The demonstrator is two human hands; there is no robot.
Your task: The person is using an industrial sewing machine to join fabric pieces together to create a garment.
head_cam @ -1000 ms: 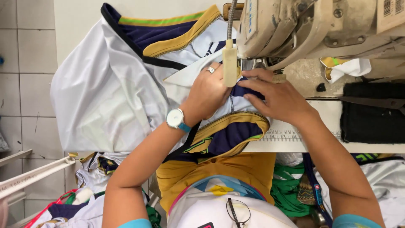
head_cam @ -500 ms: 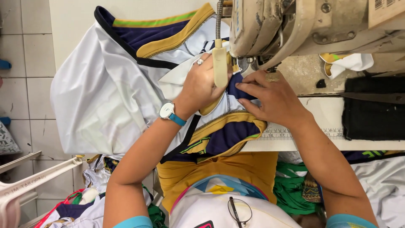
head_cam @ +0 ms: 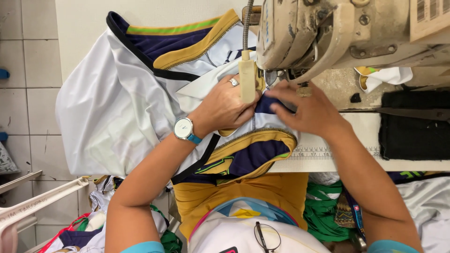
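Head view looks straight down on one sewing machine [head_cam: 337, 33], cream-coloured and worn, with two hands working at its needle end. One garment [head_cam: 140, 107], mostly white with navy panels and gold-yellow trim, lies spread over the table [head_cam: 84, 18] and hangs off its near edge toward the person's lap.

One left hand [head_cam: 225, 107] lies flat on the garment just left of the needle area, fingers held close together and pressing the cloth down; it pinches nothing that shows. It wears one ring [head_cam: 233, 82], and one wristwatch [head_cam: 183, 129] with a white dial and blue strap sits on the wrist. One small cream lamp head [head_cam: 247, 79] on a flexible metal stalk hangs over the fingertips and hides them in part.

One right hand [head_cam: 307, 110] rests on the navy part of the garment just right of the needle, fingers bent and drawn together on the fabric; whether they nip a fold cannot be told, as the hand is blurred. Both hands nearly touch.

One printed ruler strip [head_cam: 323, 152] runs along the table's near edge beneath the right forearm. One black cloth pad [head_cam: 412, 131] lies to the right, well apart from the hands. One pair of glasses [head_cam: 267, 236] hangs at the person's chest.
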